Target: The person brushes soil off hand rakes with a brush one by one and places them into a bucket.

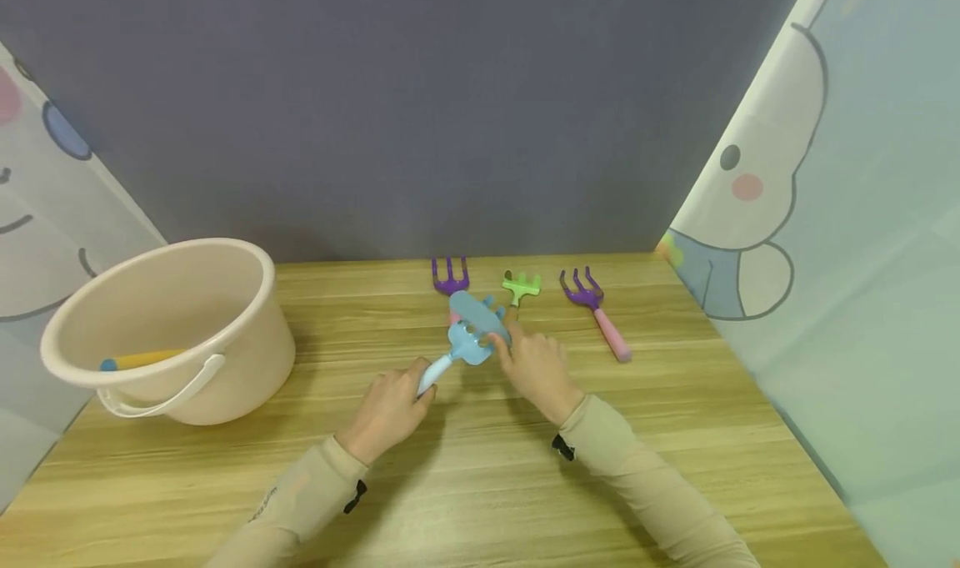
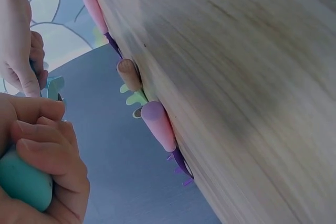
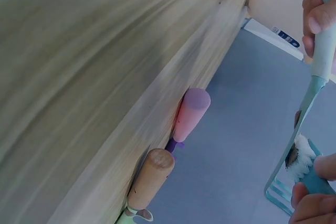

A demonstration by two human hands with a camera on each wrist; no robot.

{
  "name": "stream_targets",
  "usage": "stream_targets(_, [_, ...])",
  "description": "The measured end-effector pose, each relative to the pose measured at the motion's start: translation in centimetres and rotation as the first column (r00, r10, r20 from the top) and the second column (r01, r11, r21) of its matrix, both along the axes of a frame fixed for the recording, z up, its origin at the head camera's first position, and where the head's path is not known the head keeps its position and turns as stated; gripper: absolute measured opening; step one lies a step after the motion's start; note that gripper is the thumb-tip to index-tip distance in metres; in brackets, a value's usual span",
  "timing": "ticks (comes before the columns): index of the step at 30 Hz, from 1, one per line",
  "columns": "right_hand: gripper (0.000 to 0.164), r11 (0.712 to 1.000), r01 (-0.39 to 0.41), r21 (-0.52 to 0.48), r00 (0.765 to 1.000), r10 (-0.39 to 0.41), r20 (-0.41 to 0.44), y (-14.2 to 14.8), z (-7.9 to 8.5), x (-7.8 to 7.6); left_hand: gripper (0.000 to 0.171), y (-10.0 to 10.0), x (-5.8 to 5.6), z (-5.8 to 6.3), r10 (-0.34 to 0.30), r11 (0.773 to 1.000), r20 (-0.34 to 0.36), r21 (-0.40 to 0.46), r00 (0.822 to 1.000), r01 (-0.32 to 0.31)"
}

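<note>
My left hand (image 1: 390,405) grips the pale handle of a light blue hand rake (image 1: 470,344), held up over the table with its head pointing away. In my right hand (image 1: 538,369) a blue brush (image 1: 478,314) is pinched between thumb and fingers. In the right wrist view, the brush's white bristles (image 3: 302,161) lie against the rake's head, beside a dark brown spot (image 3: 291,156). The left wrist view shows the fingers curled round the rake handle's teal end (image 2: 25,179); the rake's head is mostly hidden there.
Beyond the hands lie a purple fork (image 1: 451,284) with a pink handle, a green rake (image 1: 522,287) with a wooden handle, and another purple fork (image 1: 585,295). At left stands a white bucket (image 1: 247,359) holding a yellow stick (image 1: 150,359) with a blue end. A grey panel (image 1: 480,118) rises behind.
</note>
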State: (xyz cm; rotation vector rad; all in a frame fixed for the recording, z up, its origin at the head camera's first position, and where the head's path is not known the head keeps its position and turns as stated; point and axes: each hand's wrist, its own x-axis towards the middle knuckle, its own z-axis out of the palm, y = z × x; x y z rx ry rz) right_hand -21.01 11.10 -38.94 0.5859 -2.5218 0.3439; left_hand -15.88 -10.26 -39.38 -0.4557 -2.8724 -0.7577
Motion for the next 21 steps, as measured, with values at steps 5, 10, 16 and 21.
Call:
stream_targets(5, [0.035, 0.999, 0.017, 0.045, 0.999, -0.015, -0.047, 0.0, -0.2, 0.1, 0.017, 0.1, 0.0, 0.1, 0.002, 1.0, 0.004, -0.005, 1.0, -0.002])
stream_targets(10, [0.033, 0.996, -0.025, 0.091, 0.998, 0.031, -0.061, -0.5, -0.1, 0.5, 0.017, 0.1, 0.1, 0.2, 0.005, 1.0, 0.004, 0.003, 1.0, -0.005])
stream_targets(16, [0.034, 0.995, -0.09, 0.053, 0.996, 0.088, 0.031, -1.0, -0.2, 0.8, 0.016, 0.2, 0.0, 0.3, 0.004, 1.0, -0.018, -0.01, 1.0, -0.004])
stream_targets(21, [0.033, 0.991, -0.124, -0.048, 0.967, 0.132, 0.22, -1.0, 0.0, 0.9, 0.017, 0.2, 0.0, 0.2, -0.003, 1.0, 0.012, -0.015, 1.0, 0.004])
